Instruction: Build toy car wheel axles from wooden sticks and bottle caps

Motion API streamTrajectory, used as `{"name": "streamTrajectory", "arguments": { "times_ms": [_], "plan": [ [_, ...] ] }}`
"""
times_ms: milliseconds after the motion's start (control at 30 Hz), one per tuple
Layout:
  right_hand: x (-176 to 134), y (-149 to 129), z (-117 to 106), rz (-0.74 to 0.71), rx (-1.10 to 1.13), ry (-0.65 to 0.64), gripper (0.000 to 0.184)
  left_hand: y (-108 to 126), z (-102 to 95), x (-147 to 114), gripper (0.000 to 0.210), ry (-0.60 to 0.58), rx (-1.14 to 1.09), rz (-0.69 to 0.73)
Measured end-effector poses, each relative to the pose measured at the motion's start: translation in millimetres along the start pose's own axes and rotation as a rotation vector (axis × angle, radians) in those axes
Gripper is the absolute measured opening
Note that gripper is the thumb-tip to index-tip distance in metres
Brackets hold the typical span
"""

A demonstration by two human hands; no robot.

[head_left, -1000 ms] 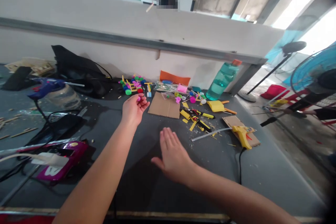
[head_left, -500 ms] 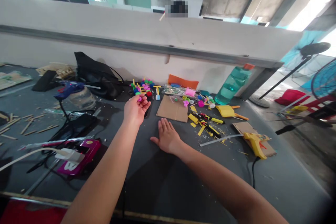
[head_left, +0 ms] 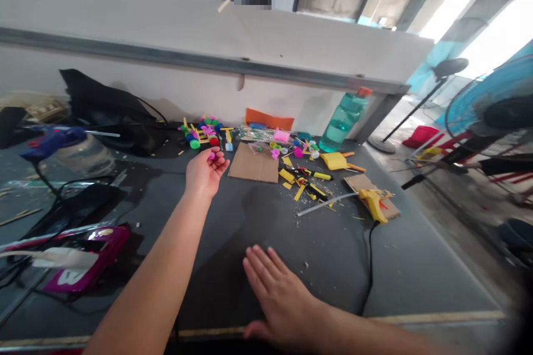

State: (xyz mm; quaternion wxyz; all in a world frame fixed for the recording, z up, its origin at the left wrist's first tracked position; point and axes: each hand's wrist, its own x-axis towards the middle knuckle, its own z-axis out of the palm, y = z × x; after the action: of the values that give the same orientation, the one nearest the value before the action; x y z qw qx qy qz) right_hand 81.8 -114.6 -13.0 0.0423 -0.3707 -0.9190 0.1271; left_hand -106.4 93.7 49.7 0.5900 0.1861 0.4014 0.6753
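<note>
My left hand (head_left: 207, 169) is closed, palm turned up, around a small pink-purple piece (head_left: 212, 156) that shows between the fingers. It is in front of a cluster of coloured caps and sticks (head_left: 204, 133). Flat near the table's front edge lies my right hand (head_left: 283, 291), palm down, fingers stretched out and holding nothing. Beyond it a square of cardboard (head_left: 254, 163) lies on the dark table (head_left: 233, 233). Small grey crumbs (head_left: 306, 264) are beside the right hand.
A yellow glue gun (head_left: 375, 203) rests on cardboard at right, its cord running to the front edge. Cutters and yellow scraps (head_left: 310, 183) lie nearby. A teal bottle (head_left: 343, 122) stands behind. At left are a purple power strip (head_left: 89, 263) and a blue glue gun (head_left: 54, 141).
My right hand has moved back from the cardboard toward the table's front edge, still flat. The left hand keeps its small piece near the caps. The camera view has turned right.
</note>
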Motion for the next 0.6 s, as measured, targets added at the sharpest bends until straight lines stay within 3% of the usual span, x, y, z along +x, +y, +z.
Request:
{"name": "streamTrajectory", "arguments": {
  "times_ms": [67,233,300,400,433,500,600],
  "plan": [
    [-11,1,1,-0.062,0.045,-0.039,0.088,-8,4.5,-3,0.009,-0.025,0.029,-0.011],
    [-29,48,-6,0.13,-0.028,0.0,0.088,-37,11.1,-19,0.013,-0.107,0.167,-0.044],
    [-37,67,-14,0.172,-0.078,0.043,0.086,-52,12.9,-28,0.016,-0.211,0.284,-0.086],
    [-51,87,-29,0.158,-0.115,0.179,0.069,-76,17.7,-40,0.015,-0.488,0.63,-0.13],
    [-57,91,-34,0.152,-0.104,0.256,0.057,-83,20.2,-44,0.016,-0.594,0.805,-0.085],
    [-67,97,-38,0.174,-0.055,0.432,0.036,-97,26.3,-52,0.02,-0.785,1.159,0.145],
    [-78,92,-32,0.198,0.024,0.542,0.034,-116,36.3,-61,0.019,-1.043,1.497,0.55]
  ]
}}
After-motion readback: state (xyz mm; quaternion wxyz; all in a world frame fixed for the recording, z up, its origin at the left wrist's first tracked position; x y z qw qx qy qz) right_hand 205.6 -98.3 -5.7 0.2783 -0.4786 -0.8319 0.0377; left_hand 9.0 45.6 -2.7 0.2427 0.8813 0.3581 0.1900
